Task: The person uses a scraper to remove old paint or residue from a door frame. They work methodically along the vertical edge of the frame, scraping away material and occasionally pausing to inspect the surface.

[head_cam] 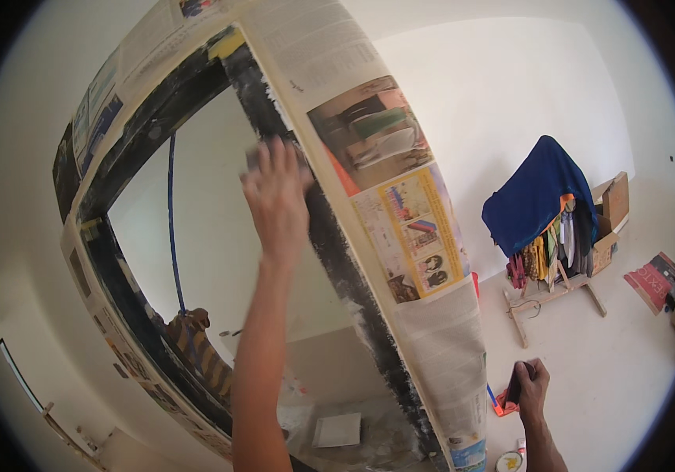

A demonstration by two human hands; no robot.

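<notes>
My left hand [281, 215] is raised to a black-painted frame [337, 253] with whitish scuffs along its inner edge. Under its fingers is a greyish flat pad [253, 157], perhaps sandpaper or a sanding block, pressed to the frame's right upright; the hand is blurred. Newspaper sheets [432, 348] and pale masking tape [325, 192] border the frame on the wall. Low on the right, my right hand [535, 383] grips a dark flat object [514, 384], its kind unclear, away from the frame. Yellow patches [226, 46] mark the frame's top corner.
Right of the wall stands a wooden clothes rack [550, 292] under a blue cloth [535, 194], beside a cardboard box [604, 243]. An orange item [507, 406] and a round container [508, 461] sit on the floor. Through the opening hang a blue cord [172, 218] and striped cloth [207, 360].
</notes>
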